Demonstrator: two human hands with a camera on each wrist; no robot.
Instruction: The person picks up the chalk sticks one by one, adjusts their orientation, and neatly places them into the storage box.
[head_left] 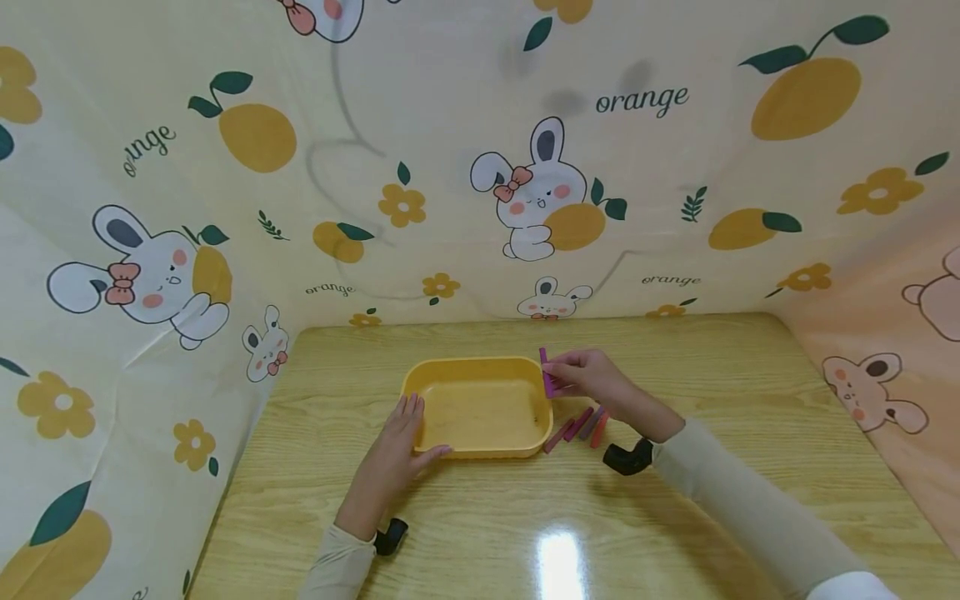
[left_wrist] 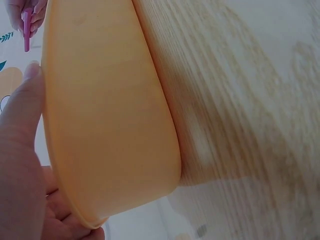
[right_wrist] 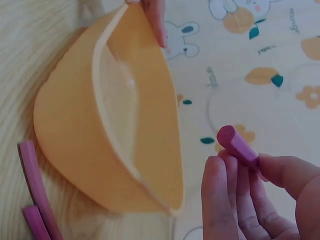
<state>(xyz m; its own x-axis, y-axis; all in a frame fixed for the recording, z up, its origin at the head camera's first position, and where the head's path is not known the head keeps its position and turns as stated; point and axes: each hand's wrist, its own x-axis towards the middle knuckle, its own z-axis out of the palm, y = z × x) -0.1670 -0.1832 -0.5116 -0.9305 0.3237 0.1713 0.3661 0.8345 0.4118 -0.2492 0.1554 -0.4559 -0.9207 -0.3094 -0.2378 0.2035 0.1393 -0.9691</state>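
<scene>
A yellow plastic tray [head_left: 480,454] with raised walls stands on the table, its inside bare to view. My left hand [head_left: 397,433] holds its near left corner, thumb along the near rim and fingers over the left end. Above the tray's right end, my right hand [head_left: 588,375] pinches a short purple stick [head_left: 547,375] between thumb and fingers. In the right wrist view the purple stick [right_wrist: 237,145] shows a blunt, faceted end. Several more sticks [head_left: 577,425], in purple, greyish and red shades, lie on the table just right of the tray.
The wood-grain table [head_left: 480,517] runs back to a patterned cloth backdrop [head_left: 450,167] with rabbits and oranges, which also rises at both sides. Black wrist mounts [head_left: 628,457] hang below both forearms, close to the tabletop.
</scene>
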